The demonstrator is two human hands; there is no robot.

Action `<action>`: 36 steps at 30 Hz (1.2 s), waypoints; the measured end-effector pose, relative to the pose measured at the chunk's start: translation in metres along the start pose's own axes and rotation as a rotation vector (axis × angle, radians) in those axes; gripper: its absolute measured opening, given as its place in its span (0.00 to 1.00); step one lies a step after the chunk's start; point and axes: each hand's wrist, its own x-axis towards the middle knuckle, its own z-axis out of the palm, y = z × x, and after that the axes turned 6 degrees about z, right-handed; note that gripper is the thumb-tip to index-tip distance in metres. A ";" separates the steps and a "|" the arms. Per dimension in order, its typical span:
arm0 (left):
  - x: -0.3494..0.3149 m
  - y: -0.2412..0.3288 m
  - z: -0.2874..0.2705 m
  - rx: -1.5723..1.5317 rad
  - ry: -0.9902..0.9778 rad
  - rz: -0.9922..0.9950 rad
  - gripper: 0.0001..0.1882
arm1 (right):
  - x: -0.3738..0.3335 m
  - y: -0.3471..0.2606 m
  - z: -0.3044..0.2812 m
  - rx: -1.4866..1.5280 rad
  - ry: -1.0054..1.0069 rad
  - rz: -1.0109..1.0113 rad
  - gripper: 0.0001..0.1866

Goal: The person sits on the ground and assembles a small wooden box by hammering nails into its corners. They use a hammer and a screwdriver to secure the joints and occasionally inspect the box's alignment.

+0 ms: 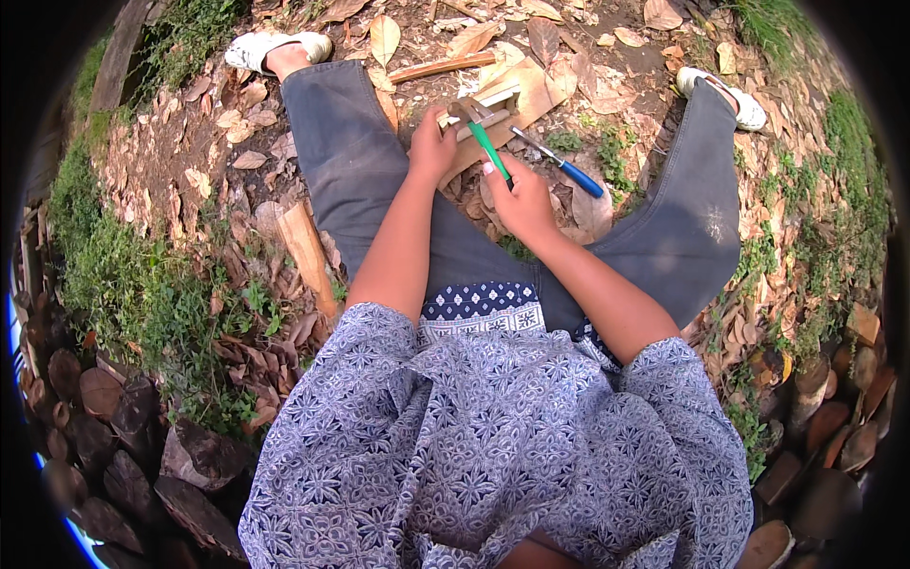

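From where I stood, I saw the person seated with 2 legs spread in faded dark grey trousers (346, 133), over ground strewn with dry brown leaves (250, 160). The right hand (526, 201) had its fingers clamped on a green-and-black-handled tool with a metal head (483, 142), its handle slanting up and left toward the wood. The left hand (432, 152) was at the left side of the pale, flat-faced pieces of wood (545, 87), close by the metal head; its fingertips were partly hidden, so I couldn't tell whether they gripped or only rested there. The wood lay between the lower legs, ahead of both hands. Just right of it, a blue-handled tool with a metal shaft (578, 177) lay at a slant, apart from the right hand. Beyond was a narrow brown stick of wood (441, 66), and left of the left forearm lay a long, tan split piece of wood (305, 248)
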 end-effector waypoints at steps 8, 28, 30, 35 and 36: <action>0.001 -0.007 0.004 -0.006 0.001 0.094 0.28 | -0.002 0.010 0.005 0.038 -0.010 0.018 0.14; -0.001 -0.012 0.007 0.392 -0.125 -0.247 0.42 | 0.041 0.067 -0.050 0.418 0.231 0.534 0.17; -0.006 0.007 0.010 0.465 -0.164 -0.240 0.47 | 0.040 0.069 -0.046 0.432 0.217 0.542 0.18; -0.012 0.013 0.009 0.598 -0.226 -0.156 0.59 | 0.041 0.071 -0.041 0.390 0.149 0.552 0.17; -0.010 0.016 0.008 0.613 -0.240 -0.149 0.60 | 0.041 0.071 -0.041 0.383 0.146 0.564 0.17</action>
